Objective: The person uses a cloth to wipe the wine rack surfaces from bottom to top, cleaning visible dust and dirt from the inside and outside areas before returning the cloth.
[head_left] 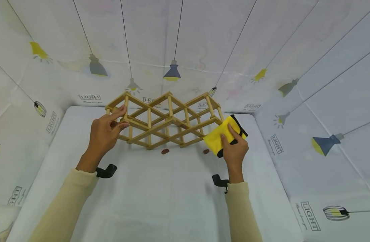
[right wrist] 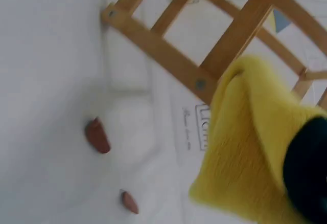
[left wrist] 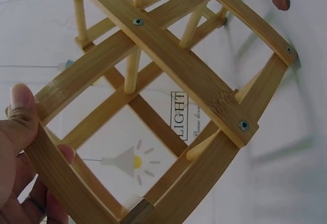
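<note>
A folding wooden lattice rack (head_left: 171,120), with round dowels and bolted flat slats, is held up at the far side of the white table. At its left end my left hand (head_left: 105,132) grips the frame; the left wrist view has the thumb (left wrist: 21,111) on one side of a slat and fingers behind. My right hand (head_left: 235,151) holds a folded yellow cloth (head_left: 214,138) with black edging, thumb pressed on its face. This cloth overlaps the rack's right end in the head view. From the right wrist, the cloth (right wrist: 240,168) covers part of a slat end; the right hand itself is hidden there.
Two small reddish-brown pieces, one (head_left: 165,151) below the rack's middle and another (head_left: 206,151) near the cloth, lie on the white tabletop (head_left: 160,198). Behind and beside the table hangs a pale sheet (head_left: 233,37) printed with lamps. Black camera mounts (head_left: 107,171) sit at both wrists.
</note>
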`<act>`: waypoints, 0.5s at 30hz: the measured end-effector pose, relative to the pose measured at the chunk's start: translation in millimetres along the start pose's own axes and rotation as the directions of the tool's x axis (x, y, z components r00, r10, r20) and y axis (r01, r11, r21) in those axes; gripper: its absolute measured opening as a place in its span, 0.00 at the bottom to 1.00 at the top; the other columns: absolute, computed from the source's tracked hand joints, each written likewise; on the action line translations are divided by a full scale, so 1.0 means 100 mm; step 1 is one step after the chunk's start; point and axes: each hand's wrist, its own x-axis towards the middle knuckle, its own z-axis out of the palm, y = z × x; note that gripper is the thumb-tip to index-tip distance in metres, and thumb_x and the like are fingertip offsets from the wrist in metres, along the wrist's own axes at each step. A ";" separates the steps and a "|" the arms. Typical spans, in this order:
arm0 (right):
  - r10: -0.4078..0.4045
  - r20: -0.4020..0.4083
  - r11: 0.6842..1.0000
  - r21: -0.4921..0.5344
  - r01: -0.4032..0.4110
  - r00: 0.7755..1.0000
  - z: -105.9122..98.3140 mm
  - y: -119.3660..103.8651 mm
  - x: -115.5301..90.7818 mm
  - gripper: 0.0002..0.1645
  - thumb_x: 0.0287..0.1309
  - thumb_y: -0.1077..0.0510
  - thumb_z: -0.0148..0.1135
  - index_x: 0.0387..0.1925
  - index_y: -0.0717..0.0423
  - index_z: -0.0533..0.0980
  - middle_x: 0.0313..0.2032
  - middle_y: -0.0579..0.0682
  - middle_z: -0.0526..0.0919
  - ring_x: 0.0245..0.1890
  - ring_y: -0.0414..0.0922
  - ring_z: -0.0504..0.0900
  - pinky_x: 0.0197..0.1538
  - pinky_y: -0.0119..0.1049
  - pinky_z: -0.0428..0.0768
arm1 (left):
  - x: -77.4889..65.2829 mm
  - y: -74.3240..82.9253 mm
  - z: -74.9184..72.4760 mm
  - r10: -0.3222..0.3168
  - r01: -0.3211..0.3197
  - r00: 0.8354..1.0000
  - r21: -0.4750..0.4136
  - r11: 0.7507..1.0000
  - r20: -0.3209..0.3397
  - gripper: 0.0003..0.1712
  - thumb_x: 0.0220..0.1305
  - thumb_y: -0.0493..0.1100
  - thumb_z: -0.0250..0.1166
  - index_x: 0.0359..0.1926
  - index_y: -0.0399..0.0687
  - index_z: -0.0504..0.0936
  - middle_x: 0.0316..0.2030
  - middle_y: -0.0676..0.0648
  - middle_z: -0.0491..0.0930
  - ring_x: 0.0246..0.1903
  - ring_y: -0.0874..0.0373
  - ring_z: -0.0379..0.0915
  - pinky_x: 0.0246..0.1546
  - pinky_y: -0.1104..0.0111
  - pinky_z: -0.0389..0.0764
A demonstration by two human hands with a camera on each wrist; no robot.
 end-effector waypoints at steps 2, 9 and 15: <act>0.015 -0.067 0.998 -0.058 -0.019 0.998 -0.05 0.05 -0.05 0.32 0.64 0.64 0.75 0.64 0.33 0.82 0.67 0.49 0.83 0.63 0.45 0.84 0.55 0.28 0.86 | 0.00 0.00 0.01 -0.003 0.003 1.000 0.005 1.000 0.005 0.34 0.63 0.42 0.76 0.71 0.50 0.79 0.69 0.51 0.79 0.34 0.46 0.84 0.35 0.82 0.70; -0.189 -0.086 0.954 0.220 0.204 0.978 0.05 -0.22 -0.24 0.33 0.66 0.61 0.74 0.70 0.40 0.78 0.71 0.49 0.79 0.70 0.50 0.79 0.62 0.30 0.84 | 0.00 0.00 0.01 0.000 0.000 1.000 0.018 1.000 -0.006 0.35 0.63 0.42 0.76 0.70 0.49 0.79 0.68 0.50 0.80 0.32 0.46 0.83 0.33 0.81 0.69; -0.152 0.146 0.974 0.188 0.123 0.978 0.39 -0.24 -0.44 0.28 0.66 0.57 0.76 0.66 0.40 0.81 0.70 0.47 0.80 0.68 0.49 0.81 0.72 0.49 0.79 | -0.02 0.01 0.02 -0.012 0.012 1.000 0.002 1.000 0.006 0.35 0.63 0.42 0.76 0.71 0.50 0.79 0.69 0.50 0.80 0.31 0.48 0.82 0.33 0.83 0.68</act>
